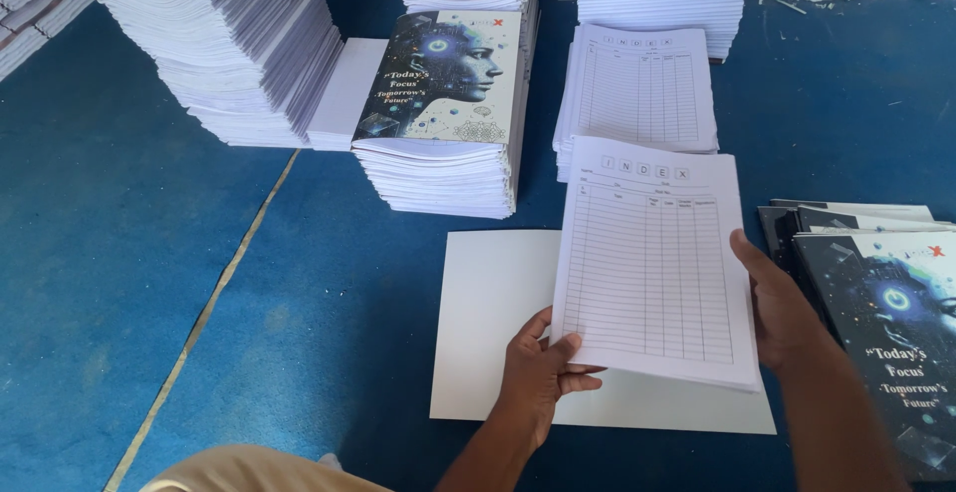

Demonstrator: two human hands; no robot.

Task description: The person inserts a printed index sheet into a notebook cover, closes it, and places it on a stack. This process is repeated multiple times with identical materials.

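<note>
Both my hands hold a thin white bundle of ruled pages (652,263) with a table printed on its top sheet. My left hand (538,372) grips its lower left corner with the thumb on top. My right hand (782,308) holds its right edge. The bundle hovers over a blank white cover sheet (493,323) lying flat on the blue floor mat (149,253).
A stack of printed dark covers (443,104) stands ahead, a pile of ruled page bundles (637,94) to its right. Tall white paper stacks (219,34) sit at the far left and back. Finished dark-covered books (886,323) lie at the right. A yellow line (214,293) crosses the mat.
</note>
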